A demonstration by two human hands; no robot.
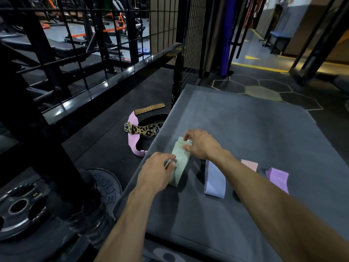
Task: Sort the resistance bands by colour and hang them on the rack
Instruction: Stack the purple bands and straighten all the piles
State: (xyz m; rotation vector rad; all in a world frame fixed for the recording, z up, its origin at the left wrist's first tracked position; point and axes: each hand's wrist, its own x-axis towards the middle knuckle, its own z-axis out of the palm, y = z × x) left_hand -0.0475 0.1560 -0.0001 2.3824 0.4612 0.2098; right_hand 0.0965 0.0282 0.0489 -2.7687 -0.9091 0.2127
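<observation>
A stack of pale green resistance bands (180, 161) lies near the left edge of a grey padded box (245, 129). My left hand (156, 172) pinches the stack's near left side. My right hand (200, 144) pinches its far end with curled fingers. To the right on the same surface lie a lavender band (214, 182), a light pink band (249, 165) partly hidden by my right forearm, and a purple band (278, 179). Another pink band (133, 137) lies on the black floor mat to the left.
A leopard-print lifting belt (145, 129) and a tan leather belt strap (150, 109) lie on the floor beside the box. Black weight plates (20, 205) sit at lower left. A black wire-grid rack (98, 44) stands behind, a purple post (227, 35) farther back.
</observation>
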